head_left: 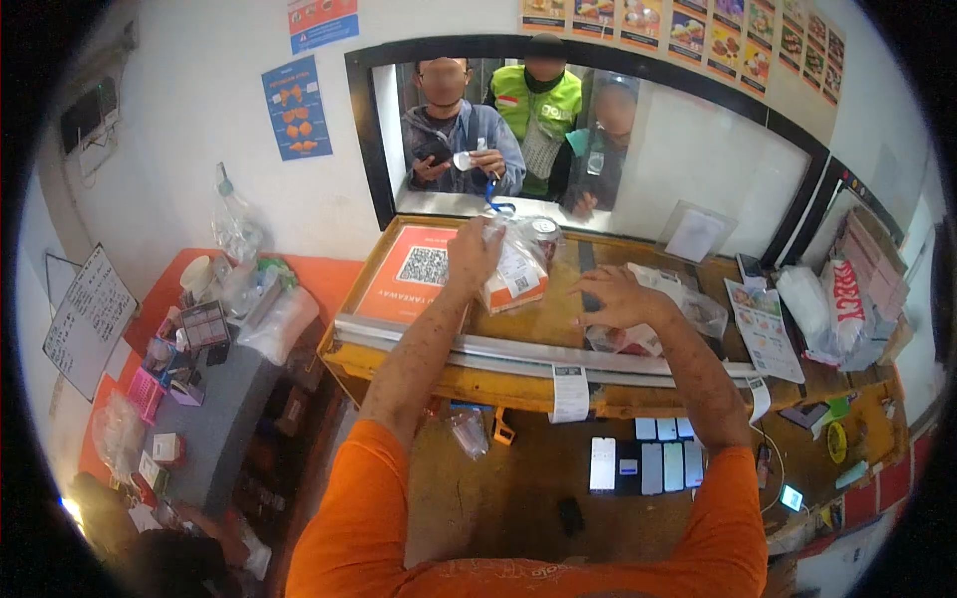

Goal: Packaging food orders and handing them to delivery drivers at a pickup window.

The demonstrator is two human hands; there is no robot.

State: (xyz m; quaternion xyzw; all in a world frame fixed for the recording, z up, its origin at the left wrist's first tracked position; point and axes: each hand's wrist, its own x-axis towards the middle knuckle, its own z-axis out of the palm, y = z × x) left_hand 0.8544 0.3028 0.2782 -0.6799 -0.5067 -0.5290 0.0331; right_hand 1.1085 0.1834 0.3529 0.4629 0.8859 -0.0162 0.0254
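Observation:
My left hand (475, 253) grips the top of a clear plastic bag at the back of the wooden counter (557, 323). In that bag are an orange and white food box (517, 293) with a receipt on it and a lidded cup (545, 229). My right hand (624, 299) is spread over the counter with its fingers apart. Below and beside it lie more clear plastic bags (691, 312), partly hidden by the hand and forearm; what they hold is hard to tell. A sheet with a printed code (410, 276) lies left of my left hand.
Several people stand beyond the service window (628, 213); one person (462, 142) holds a phone and paper. Receipts hang from the counter's front edge. Several phones (602, 465) lie on the lower desk. A leaflet (762, 329) and bags (845, 306) are at right. Another person (172, 553) is at lower left.

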